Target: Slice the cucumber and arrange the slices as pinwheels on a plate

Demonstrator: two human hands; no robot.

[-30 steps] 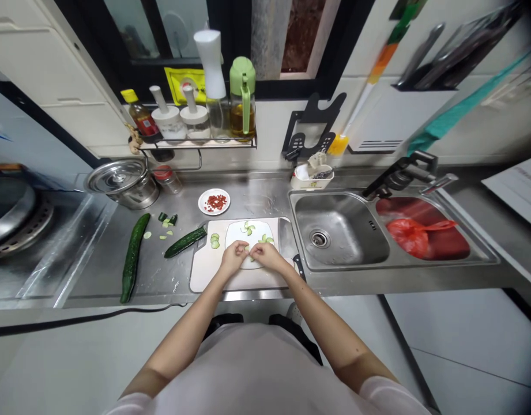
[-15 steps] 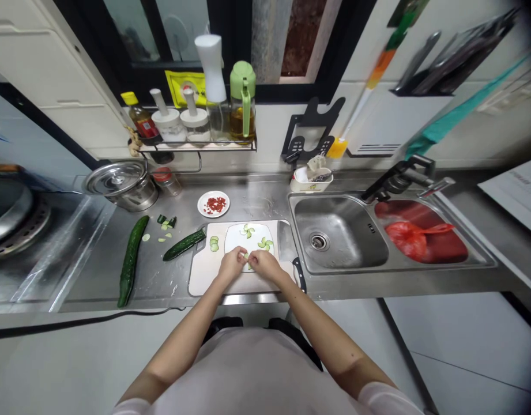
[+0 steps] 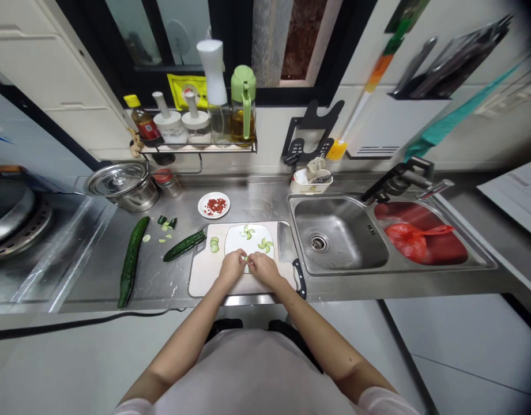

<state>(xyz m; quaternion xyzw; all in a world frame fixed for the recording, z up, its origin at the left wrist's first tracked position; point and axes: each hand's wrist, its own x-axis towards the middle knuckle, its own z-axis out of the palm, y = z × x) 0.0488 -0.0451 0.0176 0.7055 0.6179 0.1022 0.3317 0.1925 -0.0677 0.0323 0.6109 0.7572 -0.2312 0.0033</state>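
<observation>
Over the front of a white square plate (image 3: 232, 237), my left hand (image 3: 233, 267) and my right hand (image 3: 263, 269) meet with fingertips pinched. A small cucumber slice (image 3: 247, 259) is held between them, partly hidden by the fingers. Two fans of cucumber slices (image 3: 265, 245) lie on the plate, one at the back and one at the right. The plate rests on a cutting board (image 3: 202, 279), with a small stack of cucumber slices (image 3: 214, 245) left of it. A knife (image 3: 298, 276) lies along the board's right edge.
A cut cucumber (image 3: 184, 246) touches or nearly touches the board's left side; a whole cucumber (image 3: 132, 262) lies farther left. Behind the board stands a small plate of chopped red pieces (image 3: 214, 205). A double sink (image 3: 341, 230) is at right, a lidded pot (image 3: 138, 193) at back left.
Both hands stay together over the plate's front, with only slight finger movement around the cucumber slice. The view has shifted a little; nothing else has visibly moved.
</observation>
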